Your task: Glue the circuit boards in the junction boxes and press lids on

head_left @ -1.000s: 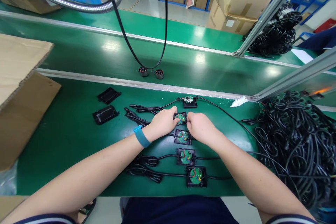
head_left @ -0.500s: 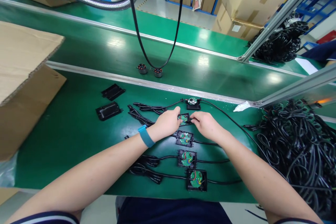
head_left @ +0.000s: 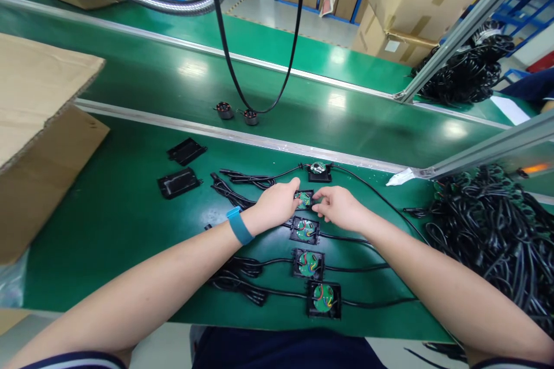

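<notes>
Several black housings with round green circuit boards lie in a column on the green bench. My left hand (head_left: pixel 281 203) grips the left side of the second housing from the top (head_left: pixel 305 200), thumb and fingers closed on its edge. At that housing's right edge is my right hand (head_left: pixel 335 205), its fingers slightly apart with nothing visible between them. Above lies the top housing (head_left: pixel 319 172), with a cable on each side. Below my hands are a third housing (head_left: pixel 304 230), a fourth (head_left: pixel 309 264) and the lowest one (head_left: pixel 324 300).
Two black covers (head_left: pixel 187 151) lie to the left, near an open cardboard box (head_left: pixel 47 173). Two small round motor-like parts (head_left: pixel 224 109) sit on the green strip beyond the metal rail. A large heap of black cables (head_left: pixel 489 242) fills the right side.
My right hand's fingers have parted from the second housing's right end. The two round parts beyond the rail have shifted left. My left hand stays on the housing.
</notes>
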The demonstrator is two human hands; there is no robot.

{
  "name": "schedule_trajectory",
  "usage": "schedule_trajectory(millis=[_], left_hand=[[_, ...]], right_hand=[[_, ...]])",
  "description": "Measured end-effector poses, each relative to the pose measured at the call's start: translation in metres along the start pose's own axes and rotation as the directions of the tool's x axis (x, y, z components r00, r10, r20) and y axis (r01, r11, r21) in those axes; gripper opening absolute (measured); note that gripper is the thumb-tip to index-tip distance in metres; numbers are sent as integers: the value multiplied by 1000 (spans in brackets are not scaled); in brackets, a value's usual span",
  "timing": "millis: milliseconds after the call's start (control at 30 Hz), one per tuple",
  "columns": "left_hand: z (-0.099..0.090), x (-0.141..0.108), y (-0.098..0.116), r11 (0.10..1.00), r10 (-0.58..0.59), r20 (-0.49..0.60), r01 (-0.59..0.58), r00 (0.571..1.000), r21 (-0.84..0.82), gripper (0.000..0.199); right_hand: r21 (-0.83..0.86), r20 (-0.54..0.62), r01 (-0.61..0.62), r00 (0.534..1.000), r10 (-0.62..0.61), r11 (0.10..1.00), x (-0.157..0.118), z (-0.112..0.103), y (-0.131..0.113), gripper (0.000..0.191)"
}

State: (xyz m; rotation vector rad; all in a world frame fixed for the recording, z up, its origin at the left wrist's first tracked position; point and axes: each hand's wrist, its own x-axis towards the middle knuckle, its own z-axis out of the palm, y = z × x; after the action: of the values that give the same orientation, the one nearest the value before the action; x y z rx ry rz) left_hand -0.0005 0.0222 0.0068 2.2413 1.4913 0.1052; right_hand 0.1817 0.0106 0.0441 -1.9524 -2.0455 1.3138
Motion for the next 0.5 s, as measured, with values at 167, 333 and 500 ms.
schedule_trajectory(millis=[167,333,500], left_hand=[[-2,0,-1,1000,23,9,-23,1000,-15,17],[-4,-1,-1,999,34,11,-34,999,-26,16],[-3,-2,-1,999,35,0,-35,999,-28,16]], right_hand=[[-347,-24,405,898,-439,846,1,2,10,20],[-506,-25,634,666,-745,584,15,3,39,24],[-588,-104,647,535,-839,485,27,13,66,26]])
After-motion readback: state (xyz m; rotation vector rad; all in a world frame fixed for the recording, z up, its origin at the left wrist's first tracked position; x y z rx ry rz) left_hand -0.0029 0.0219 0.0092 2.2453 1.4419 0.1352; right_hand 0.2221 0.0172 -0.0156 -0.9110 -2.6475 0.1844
